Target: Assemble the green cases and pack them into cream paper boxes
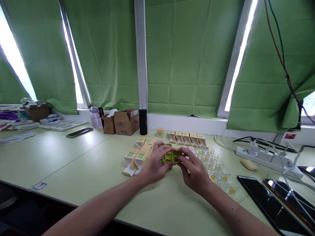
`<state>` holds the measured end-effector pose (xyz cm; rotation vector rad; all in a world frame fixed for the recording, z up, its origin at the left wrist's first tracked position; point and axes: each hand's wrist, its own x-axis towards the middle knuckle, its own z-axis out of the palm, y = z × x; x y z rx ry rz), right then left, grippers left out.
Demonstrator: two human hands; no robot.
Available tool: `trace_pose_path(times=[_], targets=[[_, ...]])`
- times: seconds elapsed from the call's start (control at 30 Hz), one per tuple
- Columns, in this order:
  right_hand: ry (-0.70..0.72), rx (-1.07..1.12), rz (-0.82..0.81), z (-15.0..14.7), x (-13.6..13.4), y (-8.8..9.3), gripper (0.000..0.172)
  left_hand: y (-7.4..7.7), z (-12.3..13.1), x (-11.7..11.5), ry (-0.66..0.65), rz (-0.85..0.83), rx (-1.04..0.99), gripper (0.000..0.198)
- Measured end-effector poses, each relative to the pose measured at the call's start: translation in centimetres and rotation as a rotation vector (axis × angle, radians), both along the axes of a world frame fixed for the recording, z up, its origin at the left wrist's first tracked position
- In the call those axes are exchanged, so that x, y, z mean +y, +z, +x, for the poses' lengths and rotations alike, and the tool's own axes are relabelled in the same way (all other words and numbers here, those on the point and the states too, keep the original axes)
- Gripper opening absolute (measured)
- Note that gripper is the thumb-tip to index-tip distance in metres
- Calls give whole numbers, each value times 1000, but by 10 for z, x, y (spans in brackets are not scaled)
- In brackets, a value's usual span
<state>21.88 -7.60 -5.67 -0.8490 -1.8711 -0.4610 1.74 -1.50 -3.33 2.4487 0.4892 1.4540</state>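
Note:
My left hand (155,162) and my right hand (194,170) meet over the middle of the pale green table (73,164). Both pinch a small olive-green plastic piece (171,156) between fingertips, just above the tabletop. Left of my left hand lie several open tan cartons with green labels (137,155). A row of upright tan cartons (187,138) stands behind my hands. Right of my right hand runs a line of clear plastic cups with yellow centres (216,167).
A white power strip with cables (265,157) and dark tablets (270,200) sit at the right. Brown cardboard boxes (125,122), a black cylinder (142,122), a clear bottle (95,117) and a phone (79,132) stand at the back left. Green blinds cover the windows.

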Motion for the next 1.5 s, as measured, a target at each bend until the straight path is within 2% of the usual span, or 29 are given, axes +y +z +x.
trace_pose_path(times=[0.8,1.03,1.13,1.23,1.5], targets=[[1,-33,-40,-3,-1,4,27,0,-1,1,13,23,-5,40],[16,-12,-53,-3,1,3,29,-5,1,6,7,14,-6,41],[38,29,-79,-2,1,1,33,-7,1,9,-5,-21,-3,40],[61,88,-96,-1,0,0,44,-8,1,11,-9,-97,-4,38],[114,141,-130,-1,-3,-1,60,-10,2,14,68,-302,-29,38]])
